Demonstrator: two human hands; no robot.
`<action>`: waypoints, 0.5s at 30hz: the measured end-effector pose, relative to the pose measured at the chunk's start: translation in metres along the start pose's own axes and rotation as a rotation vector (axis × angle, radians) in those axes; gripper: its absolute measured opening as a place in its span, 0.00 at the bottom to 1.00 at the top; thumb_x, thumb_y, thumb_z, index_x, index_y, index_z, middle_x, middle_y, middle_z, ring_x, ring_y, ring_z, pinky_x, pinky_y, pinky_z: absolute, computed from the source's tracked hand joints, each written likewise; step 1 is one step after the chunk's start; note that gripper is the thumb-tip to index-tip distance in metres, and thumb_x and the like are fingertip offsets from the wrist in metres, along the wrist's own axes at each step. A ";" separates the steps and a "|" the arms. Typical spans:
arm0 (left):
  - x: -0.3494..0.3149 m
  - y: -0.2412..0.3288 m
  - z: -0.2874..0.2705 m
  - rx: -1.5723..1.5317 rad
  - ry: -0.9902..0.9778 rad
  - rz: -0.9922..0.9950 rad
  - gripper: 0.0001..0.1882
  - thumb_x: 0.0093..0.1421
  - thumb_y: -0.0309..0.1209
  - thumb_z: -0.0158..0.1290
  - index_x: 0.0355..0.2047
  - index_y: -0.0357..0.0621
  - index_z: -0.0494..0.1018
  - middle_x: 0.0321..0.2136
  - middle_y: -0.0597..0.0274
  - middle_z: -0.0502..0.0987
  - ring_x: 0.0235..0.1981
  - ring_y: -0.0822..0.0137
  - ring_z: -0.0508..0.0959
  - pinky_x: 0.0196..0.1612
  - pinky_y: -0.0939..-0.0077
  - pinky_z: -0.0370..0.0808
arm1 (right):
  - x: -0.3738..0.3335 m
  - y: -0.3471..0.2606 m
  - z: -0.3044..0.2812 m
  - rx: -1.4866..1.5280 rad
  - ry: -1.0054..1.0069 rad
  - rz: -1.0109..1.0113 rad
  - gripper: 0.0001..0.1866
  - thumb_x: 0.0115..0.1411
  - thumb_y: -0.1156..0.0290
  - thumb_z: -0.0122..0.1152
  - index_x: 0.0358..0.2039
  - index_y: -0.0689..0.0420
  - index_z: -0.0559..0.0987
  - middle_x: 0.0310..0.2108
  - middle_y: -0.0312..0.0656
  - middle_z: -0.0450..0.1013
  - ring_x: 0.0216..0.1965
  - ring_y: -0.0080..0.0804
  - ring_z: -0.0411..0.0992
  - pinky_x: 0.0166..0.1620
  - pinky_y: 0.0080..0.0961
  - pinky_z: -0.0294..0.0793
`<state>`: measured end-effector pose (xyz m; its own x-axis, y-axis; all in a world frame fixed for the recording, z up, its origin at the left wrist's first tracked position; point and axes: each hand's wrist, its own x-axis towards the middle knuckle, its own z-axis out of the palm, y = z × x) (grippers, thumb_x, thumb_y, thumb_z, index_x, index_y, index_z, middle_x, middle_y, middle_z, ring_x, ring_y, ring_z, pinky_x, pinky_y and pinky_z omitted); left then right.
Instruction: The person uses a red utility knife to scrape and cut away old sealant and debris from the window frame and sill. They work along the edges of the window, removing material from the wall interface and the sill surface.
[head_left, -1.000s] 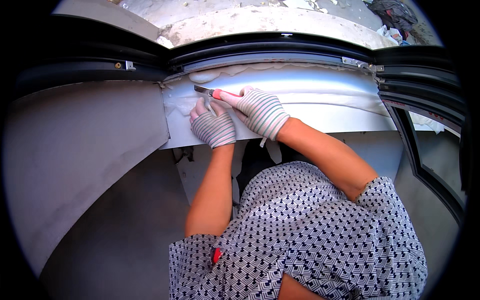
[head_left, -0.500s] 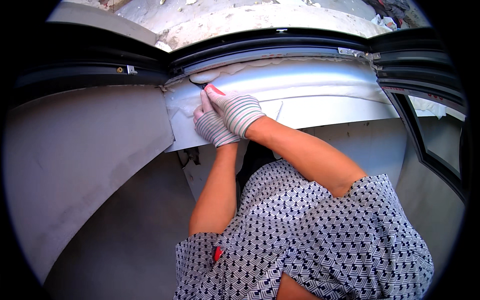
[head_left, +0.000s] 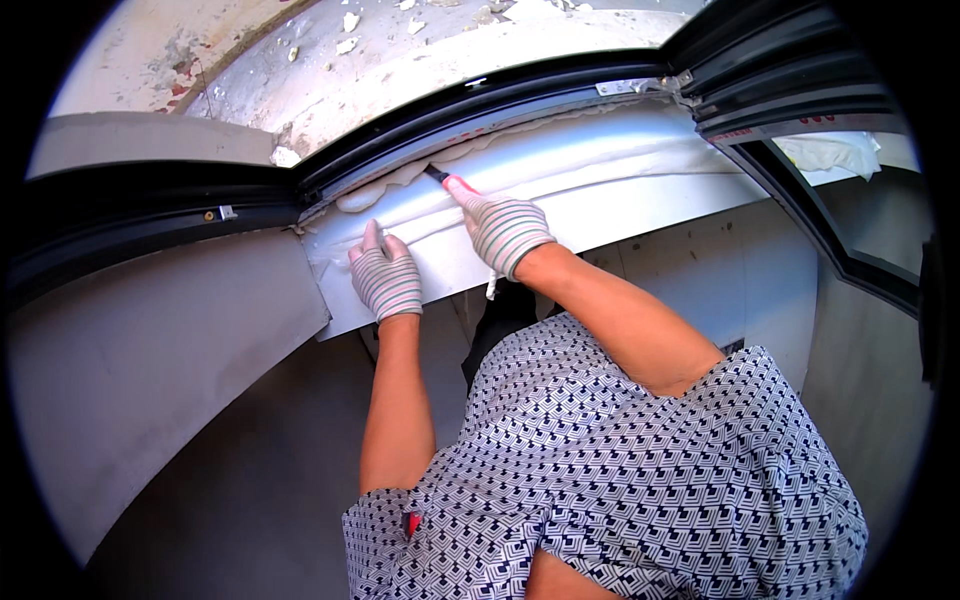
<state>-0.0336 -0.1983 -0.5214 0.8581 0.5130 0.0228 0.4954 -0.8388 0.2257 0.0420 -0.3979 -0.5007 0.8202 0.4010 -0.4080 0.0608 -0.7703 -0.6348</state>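
Observation:
My right hand (head_left: 505, 230), in a striped knit glove, is closed round a red-handled utility knife (head_left: 460, 186). Its dark front end meets the ragged edge of the white foam strip (head_left: 390, 186) along the window frame; the blade tip is hidden there. To the left, my gloved left hand (head_left: 386, 275) rests on the white sill (head_left: 350, 300) and the foam's near edge. Its forefinger points up and the thumb is apart, with nothing visible in it. A small white scrap (head_left: 491, 286) hangs below my right hand.
A black window frame (head_left: 480, 98) curves along the far side of the sill. At the right, a dark-framed sash (head_left: 850, 262) stands swung inward. Grey wall (head_left: 170, 370) fills the left. Rubble bits (head_left: 347, 45) lie on the surface outside.
The two hands were together at the knife and are now apart. My right hand has moved right along the foam with the knife; my left is off it, lower and left. The view has tilted.

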 end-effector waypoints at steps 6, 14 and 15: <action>0.027 0.006 -0.018 0.025 -0.035 -0.070 0.19 0.65 0.40 0.56 0.51 0.43 0.81 0.44 0.48 0.78 0.43 0.51 0.80 0.51 0.58 0.77 | -0.014 0.061 -0.030 0.003 0.066 0.099 0.21 0.75 0.54 0.41 0.64 0.38 0.71 0.35 0.52 0.80 0.35 0.57 0.77 0.42 0.51 0.75; 0.075 0.020 -0.016 0.175 0.017 -0.174 0.30 0.61 0.46 0.60 0.57 0.39 0.75 0.58 0.44 0.72 0.58 0.48 0.73 0.61 0.54 0.73 | -0.024 0.100 -0.065 -0.024 0.170 0.216 0.20 0.75 0.50 0.40 0.63 0.29 0.73 0.41 0.52 0.80 0.42 0.58 0.77 0.48 0.50 0.76; 0.078 0.019 -0.015 0.178 0.030 -0.190 0.31 0.59 0.47 0.62 0.56 0.37 0.74 0.57 0.43 0.73 0.58 0.48 0.73 0.61 0.55 0.73 | -0.027 0.110 -0.065 -0.005 0.190 0.208 0.20 0.75 0.49 0.40 0.63 0.29 0.73 0.42 0.51 0.80 0.42 0.58 0.77 0.49 0.49 0.76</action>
<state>0.0406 -0.1721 -0.5009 0.7446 0.6670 0.0261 0.6652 -0.7447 0.0537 0.0637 -0.5257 -0.5170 0.9072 0.1344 -0.3986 -0.1177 -0.8287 -0.5472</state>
